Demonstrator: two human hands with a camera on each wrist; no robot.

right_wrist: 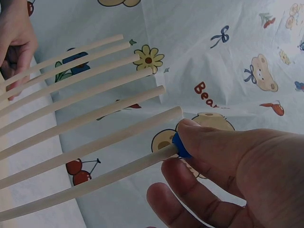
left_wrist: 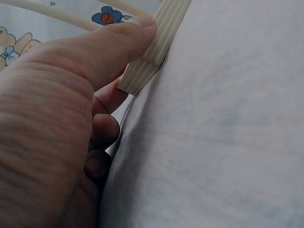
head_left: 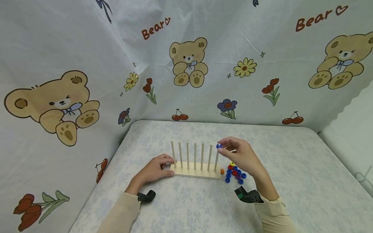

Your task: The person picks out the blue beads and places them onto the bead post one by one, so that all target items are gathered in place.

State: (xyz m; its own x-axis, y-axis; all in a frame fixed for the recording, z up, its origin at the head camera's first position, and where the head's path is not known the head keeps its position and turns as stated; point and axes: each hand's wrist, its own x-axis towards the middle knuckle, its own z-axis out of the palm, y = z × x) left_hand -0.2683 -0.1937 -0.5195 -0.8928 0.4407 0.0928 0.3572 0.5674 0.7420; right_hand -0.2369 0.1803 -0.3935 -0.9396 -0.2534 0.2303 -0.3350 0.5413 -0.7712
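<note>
A pale wooden base (head_left: 195,174) with a row of several upright pegs (head_left: 195,156) stands on the table. My left hand (head_left: 155,169) grips the base's left end, thumb at the front edge; the left wrist view shows the thumb pressed on the wood (left_wrist: 164,38). At the right end, my right hand (head_left: 240,154) pinches a blue bead (head_left: 219,146) at the top of the rightmost peg. In the right wrist view the bead (right_wrist: 180,145) sits round that peg's tip, between thumb and fingers. The other pegs carry no beads.
To the right of the base lie several loose beads: blue ones (head_left: 243,175), red (head_left: 234,172), yellow (head_left: 232,164) and purple (head_left: 238,176). An orange bead (head_left: 222,171) lies against the base's right end. A bear-printed cloth (head_left: 215,97) hangs behind the table.
</note>
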